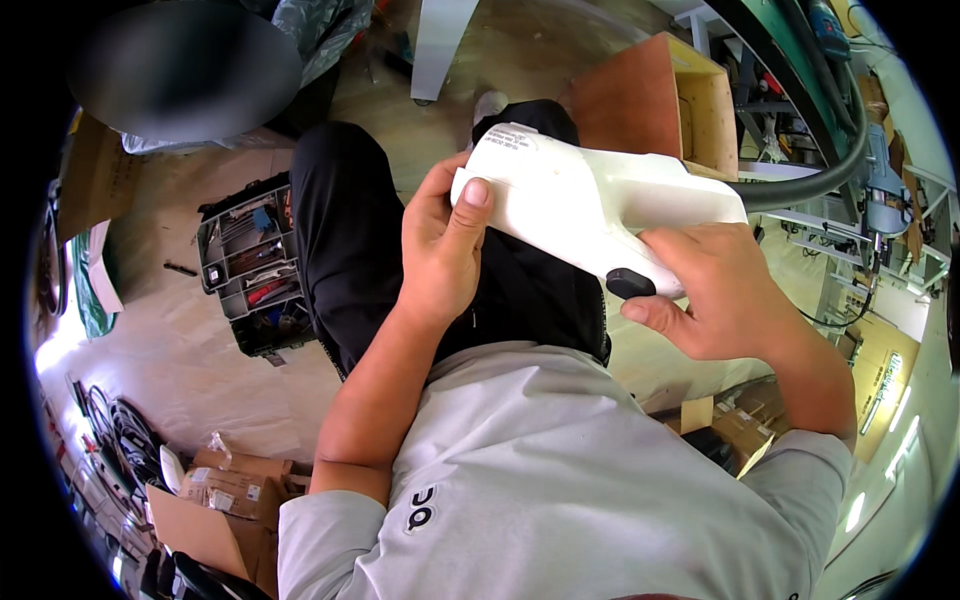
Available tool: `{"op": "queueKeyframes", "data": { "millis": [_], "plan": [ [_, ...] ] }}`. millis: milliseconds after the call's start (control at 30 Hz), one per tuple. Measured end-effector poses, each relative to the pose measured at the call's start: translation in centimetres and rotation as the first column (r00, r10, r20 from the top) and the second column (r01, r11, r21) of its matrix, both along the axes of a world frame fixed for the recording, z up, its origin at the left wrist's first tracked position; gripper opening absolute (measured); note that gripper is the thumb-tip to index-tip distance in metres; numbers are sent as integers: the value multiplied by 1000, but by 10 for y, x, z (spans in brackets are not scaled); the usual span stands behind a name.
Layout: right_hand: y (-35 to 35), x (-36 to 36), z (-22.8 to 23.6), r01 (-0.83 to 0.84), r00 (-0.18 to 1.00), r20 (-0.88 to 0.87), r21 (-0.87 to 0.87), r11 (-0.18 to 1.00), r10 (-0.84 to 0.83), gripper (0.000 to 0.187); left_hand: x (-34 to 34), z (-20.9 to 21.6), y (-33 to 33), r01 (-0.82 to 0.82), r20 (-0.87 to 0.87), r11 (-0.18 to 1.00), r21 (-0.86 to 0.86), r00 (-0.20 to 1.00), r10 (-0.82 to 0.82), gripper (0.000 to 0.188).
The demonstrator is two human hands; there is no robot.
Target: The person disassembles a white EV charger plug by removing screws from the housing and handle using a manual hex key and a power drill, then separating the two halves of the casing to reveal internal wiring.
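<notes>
A bulky white EV charging gun (pixel 560 190) is held across my lap, tilted slightly, with printed text on its left end. A thick black cable (pixel 805 188) leaves its right end. My left hand (pixel 445 235) is wrapped round the wide left end, thumb on the near side and fingers underneath, partly hidden. My right hand (pixel 715 290) grips the handle at the right end. Its thumb lies close to a black button (pixel 630 283) on the near side of the gun; whether it touches the button is hard to tell.
An open toolbox (pixel 250 265) with hand tools lies on the floor to the left. A wooden box (pixel 650 105) stands beyond my knees. Cardboard boxes (pixel 235 490) sit at the lower left, near coiled cables (pixel 130 435). A metal frame with a blue machine (pixel 888 185) rises at right.
</notes>
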State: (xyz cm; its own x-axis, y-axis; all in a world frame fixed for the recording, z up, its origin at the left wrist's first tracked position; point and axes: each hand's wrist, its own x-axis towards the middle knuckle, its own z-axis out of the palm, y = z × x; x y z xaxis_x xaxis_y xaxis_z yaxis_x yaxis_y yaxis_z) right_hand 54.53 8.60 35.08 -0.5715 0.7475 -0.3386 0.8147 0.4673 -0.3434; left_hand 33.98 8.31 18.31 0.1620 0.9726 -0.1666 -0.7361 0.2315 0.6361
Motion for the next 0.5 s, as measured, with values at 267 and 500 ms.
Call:
{"op": "queueKeyframes", "data": {
  "millis": [267,500],
  "plan": [
    [-1,-4,-7,47,996,-75,117,992,-39,29,-4,-5,5,-14,6,998,55,1000,14,55],
    [-1,0,-9,-10,995,-95,171,985,27,28,-13,2,-2,-43,-333,989,144,939,90,57]
  ]
}}
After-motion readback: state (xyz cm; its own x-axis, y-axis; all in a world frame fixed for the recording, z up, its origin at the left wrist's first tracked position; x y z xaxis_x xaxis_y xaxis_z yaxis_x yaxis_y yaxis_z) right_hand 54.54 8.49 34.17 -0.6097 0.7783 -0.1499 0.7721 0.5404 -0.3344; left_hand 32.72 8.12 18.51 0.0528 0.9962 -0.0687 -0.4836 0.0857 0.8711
